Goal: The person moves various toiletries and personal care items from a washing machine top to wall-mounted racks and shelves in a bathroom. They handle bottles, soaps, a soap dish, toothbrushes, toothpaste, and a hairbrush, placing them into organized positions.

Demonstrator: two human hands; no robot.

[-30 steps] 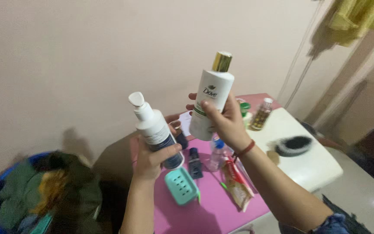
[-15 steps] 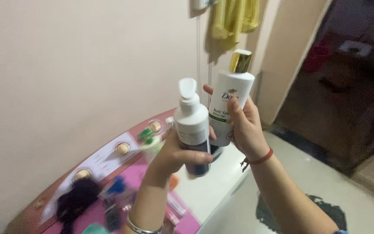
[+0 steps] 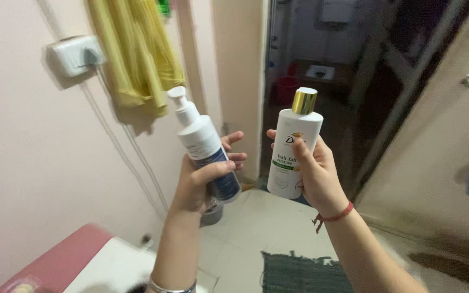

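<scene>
My left hand [image 3: 202, 182] grips a white and dark blue bottle [image 3: 204, 145] with a white flip-top spout, tilted slightly left. My right hand [image 3: 313, 173] holds a white bottle with a gold cap [image 3: 294, 144] upright, its label facing me. Both bottles are raised in front of me, side by side and apart. A red thread bracelet is on my right wrist and a thin bangle on my left.
A yellow cloth [image 3: 134, 54] hangs on the wall beside a white switch box [image 3: 74, 54] with a cord running down. An open doorway [image 3: 332, 70] leads to a dark room, door [image 3: 451, 135] at right. A dark mat [image 3: 299, 274] lies on the floor; a table corner [image 3: 93, 266] shows bottom left.
The view has swung right, away from the pink table with toiletries toward the doorway. Both hands keep hold of their bottles, which have moved a little further apart.
</scene>
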